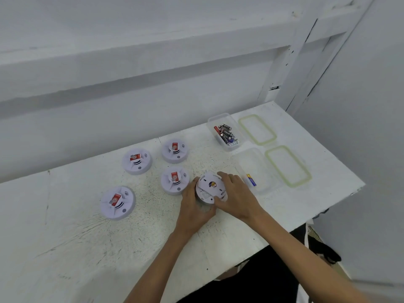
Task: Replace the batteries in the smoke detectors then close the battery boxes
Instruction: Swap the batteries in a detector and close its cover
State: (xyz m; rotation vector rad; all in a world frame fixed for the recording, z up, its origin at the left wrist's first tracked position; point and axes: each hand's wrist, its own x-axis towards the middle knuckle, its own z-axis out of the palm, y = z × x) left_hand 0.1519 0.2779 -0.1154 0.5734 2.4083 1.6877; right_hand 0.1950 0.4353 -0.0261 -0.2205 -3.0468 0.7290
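Note:
A white smoke detector (pixel 208 185) is held tilted with its back side up, above the white table (pixel 87 248). My left hand (pixel 193 206) grips its left and lower edge. My right hand (pixel 235 195) grips its right side, fingers curled over the top rim. Several other detectors lie face up with red labels, among them one (pixel 175 179) just left of my hands. A clear box (pixel 226 132) at the back holds several batteries. A nearer clear box (pixel 258 171) holds a blue and yellow battery (pixel 251 179).
Two green-rimmed lids lie right of the boxes, the far lid (pixel 257 129) and the near lid (pixel 288 166). The table's right edge runs diagonally close to the lids. A white wall stands behind the table, with a white post at the back right.

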